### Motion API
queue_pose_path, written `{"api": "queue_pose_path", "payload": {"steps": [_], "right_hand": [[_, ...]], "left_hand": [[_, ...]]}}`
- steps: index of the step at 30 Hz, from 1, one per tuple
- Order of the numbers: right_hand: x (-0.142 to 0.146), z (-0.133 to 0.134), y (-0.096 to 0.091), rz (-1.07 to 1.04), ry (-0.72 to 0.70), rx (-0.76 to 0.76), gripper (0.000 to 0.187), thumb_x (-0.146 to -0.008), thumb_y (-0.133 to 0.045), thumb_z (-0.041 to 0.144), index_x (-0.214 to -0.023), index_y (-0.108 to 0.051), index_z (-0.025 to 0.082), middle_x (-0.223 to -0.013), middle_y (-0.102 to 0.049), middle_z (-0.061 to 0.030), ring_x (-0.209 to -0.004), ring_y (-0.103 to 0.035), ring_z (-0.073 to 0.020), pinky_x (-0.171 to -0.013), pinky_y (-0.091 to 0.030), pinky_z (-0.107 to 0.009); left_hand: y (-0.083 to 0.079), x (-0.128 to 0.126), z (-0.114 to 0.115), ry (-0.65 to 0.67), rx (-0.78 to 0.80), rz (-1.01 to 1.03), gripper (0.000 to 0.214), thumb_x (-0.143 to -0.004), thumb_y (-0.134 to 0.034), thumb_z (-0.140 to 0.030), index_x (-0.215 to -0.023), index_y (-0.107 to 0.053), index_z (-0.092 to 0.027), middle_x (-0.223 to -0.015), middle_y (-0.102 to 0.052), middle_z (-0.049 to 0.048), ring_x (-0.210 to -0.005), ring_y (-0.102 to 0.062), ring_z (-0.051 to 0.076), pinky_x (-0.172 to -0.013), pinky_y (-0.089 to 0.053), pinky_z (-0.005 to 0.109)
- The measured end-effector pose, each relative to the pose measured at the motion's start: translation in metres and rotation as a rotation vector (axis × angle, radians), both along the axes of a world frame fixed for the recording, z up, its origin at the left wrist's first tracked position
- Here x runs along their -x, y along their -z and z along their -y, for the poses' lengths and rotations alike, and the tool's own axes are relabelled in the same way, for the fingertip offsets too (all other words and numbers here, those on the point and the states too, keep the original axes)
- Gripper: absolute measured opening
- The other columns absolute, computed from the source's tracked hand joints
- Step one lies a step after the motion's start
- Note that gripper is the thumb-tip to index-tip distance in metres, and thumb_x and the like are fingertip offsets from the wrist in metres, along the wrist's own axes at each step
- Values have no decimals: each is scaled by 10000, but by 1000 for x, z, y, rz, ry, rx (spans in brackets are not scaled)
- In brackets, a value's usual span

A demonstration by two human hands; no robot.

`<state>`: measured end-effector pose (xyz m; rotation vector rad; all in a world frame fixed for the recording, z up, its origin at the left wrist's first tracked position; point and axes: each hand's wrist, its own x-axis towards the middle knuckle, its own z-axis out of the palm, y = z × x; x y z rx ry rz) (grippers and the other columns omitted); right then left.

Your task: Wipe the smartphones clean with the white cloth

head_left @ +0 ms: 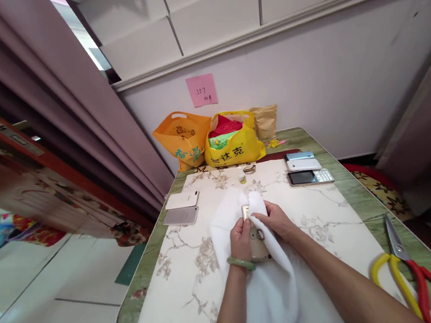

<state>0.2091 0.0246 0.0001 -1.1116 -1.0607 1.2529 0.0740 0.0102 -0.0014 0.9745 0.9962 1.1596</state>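
A gold phone (256, 241) lies back up on a white towel (274, 291) at the middle of the table. My left hand (241, 239), with a green bangle at the wrist, grips the phone's left side. My right hand (276, 221) pinches a fold of the white towel against the phone's upper part. The phone's top end sticks out from under the cloth.
Two phones (182, 208) lie at the left of the flowered mat, several more phones (306, 169) at the right. A small bottle (242, 178) and two yellow bags (232, 143) stand at the back. Red and yellow scissors (408, 268) lie near the right edge.
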Motion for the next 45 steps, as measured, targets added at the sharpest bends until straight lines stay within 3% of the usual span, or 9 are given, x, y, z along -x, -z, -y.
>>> {"api": "queue_pose_path", "payload": {"steps": [6, 11, 14, 23, 27, 33, 36, 39, 45], "right_hand": [[3, -3, 4, 183, 187, -65, 347, -788, -588, 516, -798, -622, 171, -669, -620, 7, -611, -509, -150, -570, -426, -257], [4, -7, 16, 62, 465, 71, 534, -784, -485, 695, -676, -560, 178, -555, -559, 5, -548, -495, -150, -513, -411, -266], [1, -9, 19, -65, 554, 100, 573, -768, -456, 743, -717, -576, 185, -566, -588, -9, -548, -534, -171, -517, -442, -284], [-6, -11, 10, 156, 486, 17, 561, -613, -748, 554, -1002, -621, 170, -919, -712, -80, -815, -639, -239, -725, -506, -336], [-12, -10, 12, 198, 523, 54, 503, -720, -637, 601, -925, -672, 144, -891, -722, -94, -857, -650, -263, -751, -489, -338], [-9, -8, 20, 123, 584, 106, 545, -805, -491, 658, -765, -667, 144, -754, -708, -97, -782, -650, -270, -665, -485, -320], [-6, -7, 19, 48, 578, 64, 554, -792, -498, 668, -835, -680, 147, -762, -712, -95, -806, -652, -276, -660, -498, -323], [-1, -6, 15, -2, 531, 37, 558, -793, -502, 666, -901, -675, 147, -754, -707, -80, -810, -649, -269, -661, -501, -320], [14, 5, 6, -8, 332, 38, 475, -797, -551, 641, -757, -605, 171, -649, -631, -21, -621, -571, -188, -569, -446, -275]], "left_hand": [[-3, 0, 1, 29, -22, -60, 355, -813, -617, -494, -882, -663, -148, -732, -625, 29, -668, -551, 138, -624, -445, 235], [-7, 4, 1, 121, -43, -31, 413, -725, -734, -396, -1043, -613, -162, -866, -678, 54, -721, -605, 159, -655, -472, 251], [-8, 5, 0, 149, 21, -65, 403, -665, -777, -387, -953, -621, -153, -756, -668, 26, -609, -578, 140, -555, -442, 228], [-9, 5, 1, 64, 41, 70, 329, -659, -766, -360, -894, -658, -156, -681, -637, -8, -557, -541, 108, -525, -425, 208], [-6, 3, 1, 38, 86, 116, 365, -634, -790, -370, -901, -674, -149, -686, -665, 0, -564, -581, 123, -524, -447, 215], [-2, 4, -8, -259, 171, 294, 473, -734, -679, -550, -951, -638, -131, -847, -718, 96, -716, -684, 215, -545, -535, 291], [-6, 6, -7, -202, 111, 330, 447, -700, -762, -416, -1032, -631, -147, -1032, -709, 113, -898, -688, 236, -687, -573, 316], [-10, 2, -2, -68, 31, 339, 670, -605, -842, -218, -1216, -566, -232, -1164, -679, 91, -1028, -664, 248, -861, -545, 349], [-8, 4, -3, -141, 108, 421, 375, -738, -747, -357, -1027, -679, -128, -1011, -731, 136, -965, -690, 255, -919, -519, 394]]}}
